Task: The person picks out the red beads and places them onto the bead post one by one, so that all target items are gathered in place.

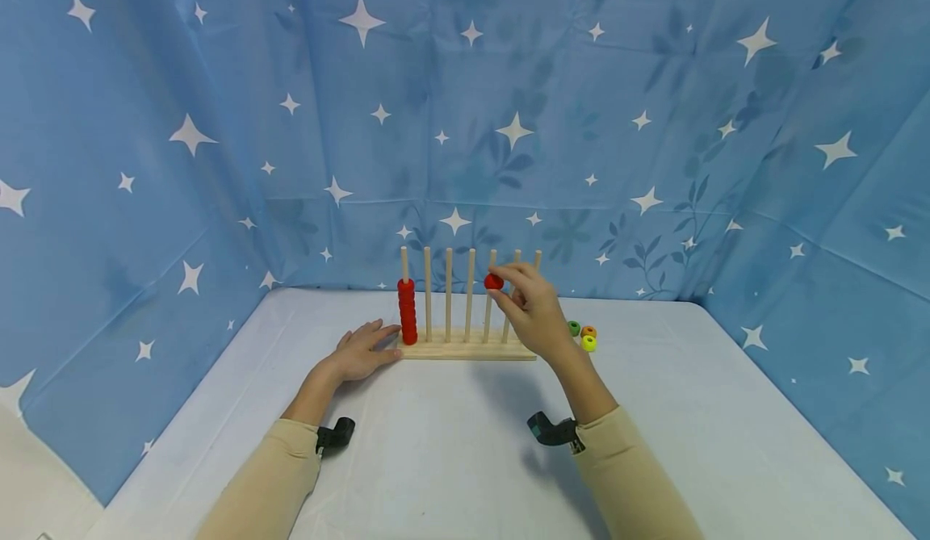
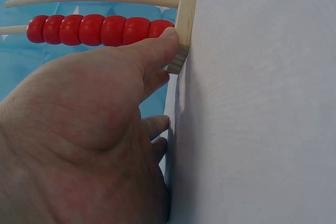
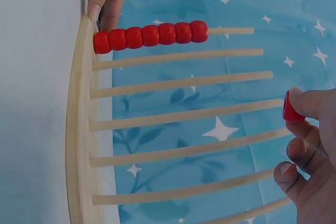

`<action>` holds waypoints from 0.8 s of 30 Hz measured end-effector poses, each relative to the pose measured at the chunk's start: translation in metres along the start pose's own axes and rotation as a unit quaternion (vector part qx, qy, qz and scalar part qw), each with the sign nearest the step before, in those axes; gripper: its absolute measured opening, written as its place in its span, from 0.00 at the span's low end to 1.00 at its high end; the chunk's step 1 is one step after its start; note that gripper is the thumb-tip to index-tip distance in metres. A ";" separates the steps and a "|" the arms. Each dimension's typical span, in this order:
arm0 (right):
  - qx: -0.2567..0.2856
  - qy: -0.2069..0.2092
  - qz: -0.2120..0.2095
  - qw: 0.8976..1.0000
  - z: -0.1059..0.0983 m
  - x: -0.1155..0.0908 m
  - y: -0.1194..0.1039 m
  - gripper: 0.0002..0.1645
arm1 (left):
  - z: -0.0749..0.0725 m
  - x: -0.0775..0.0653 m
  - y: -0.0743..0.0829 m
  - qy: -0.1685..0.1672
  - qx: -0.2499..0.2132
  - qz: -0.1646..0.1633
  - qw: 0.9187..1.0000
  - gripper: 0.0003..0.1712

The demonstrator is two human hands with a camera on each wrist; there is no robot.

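A wooden peg rack point(image 1: 465, 353) with upright rods stands on the table. Its leftmost rod carries a stack of red beads point(image 1: 408, 312), with bare wood above them. My left hand point(image 1: 361, 350) holds the left end of the base, thumb at the front and index finger behind, the other fingers spread. The left wrist view shows the thumb tip close by the lowest bead point(image 2: 160, 28). Raised over the right half of the rack, my right hand point(image 1: 534, 310) pinches a single red bead point(image 3: 292, 109) between thumb and fingertips, near the tops of the rods point(image 3: 273, 103).
Right of the rack lie a green bead point(image 1: 574, 328), an orange bead point(image 1: 589, 331) and a yellow bead point(image 1: 588, 344). A white cloth covers the table point(image 1: 436, 443). Blue star-patterned curtains point(image 1: 465, 120) hang behind and at both sides.
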State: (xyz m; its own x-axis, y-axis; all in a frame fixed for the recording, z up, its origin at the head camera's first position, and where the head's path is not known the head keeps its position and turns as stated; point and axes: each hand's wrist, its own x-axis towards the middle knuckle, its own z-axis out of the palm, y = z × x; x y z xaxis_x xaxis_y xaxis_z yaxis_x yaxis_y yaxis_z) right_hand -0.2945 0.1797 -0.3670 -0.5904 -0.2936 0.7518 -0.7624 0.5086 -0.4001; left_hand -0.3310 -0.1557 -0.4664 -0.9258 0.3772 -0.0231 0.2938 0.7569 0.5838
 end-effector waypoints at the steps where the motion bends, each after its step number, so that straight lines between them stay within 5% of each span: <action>1: -0.001 0.000 -0.002 1.000 0.001 0.000 -0.001 0.21 | 0.000 0.000 0.000 0.000 0.002 0.001 1.000 0.38; 24: 0.008 -0.013 0.005 1.000 0.030 0.008 -0.018 0.20 | -0.001 -0.001 0.001 0.000 -0.003 0.006 1.000 0.38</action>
State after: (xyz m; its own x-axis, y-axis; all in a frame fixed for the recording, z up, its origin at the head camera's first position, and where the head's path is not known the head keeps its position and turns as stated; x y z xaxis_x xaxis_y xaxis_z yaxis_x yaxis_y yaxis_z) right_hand -0.2936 0.1437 -0.3697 -0.6040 -0.3093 0.7345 -0.7609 0.4980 -0.4160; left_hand -0.3304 -0.1558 -0.4647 -0.9221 0.3867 -0.0158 0.3039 0.7487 0.5892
